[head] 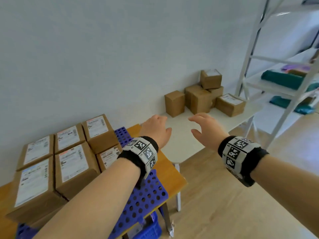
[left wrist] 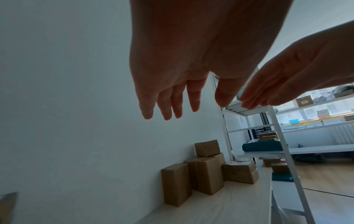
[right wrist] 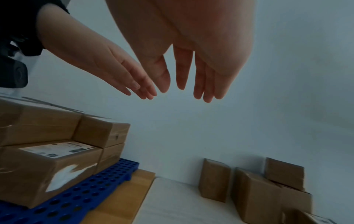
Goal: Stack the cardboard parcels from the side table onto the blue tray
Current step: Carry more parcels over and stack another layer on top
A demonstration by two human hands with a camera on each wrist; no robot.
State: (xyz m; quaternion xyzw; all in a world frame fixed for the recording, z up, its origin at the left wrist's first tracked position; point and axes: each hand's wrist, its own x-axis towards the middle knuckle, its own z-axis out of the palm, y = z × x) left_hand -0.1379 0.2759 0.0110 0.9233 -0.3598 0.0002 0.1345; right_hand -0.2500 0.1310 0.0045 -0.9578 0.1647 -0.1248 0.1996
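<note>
Several brown cardboard parcels (head: 203,95) stand grouped at the far end of the white side table (head: 183,144), the nearest one upright (head: 174,103). Both my hands hover over the table's near part, short of them. My left hand (head: 156,129) and right hand (head: 206,127) are empty, fingers straight and spread, palms turned towards each other. Several labelled parcels (head: 69,157) are stacked on the perforated blue tray (head: 143,195) at my left. The wrist views show the straight fingers (left wrist: 166,104) (right wrist: 191,75) and the table parcels (left wrist: 193,178) (right wrist: 249,186) beyond.
The tray lies on an orange-topped table (head: 169,175) butted against the side table. A white wall runs behind both. White metal shelving (head: 276,80) with teal bags stands to the right. Wooden floor (head: 224,204) lies in front.
</note>
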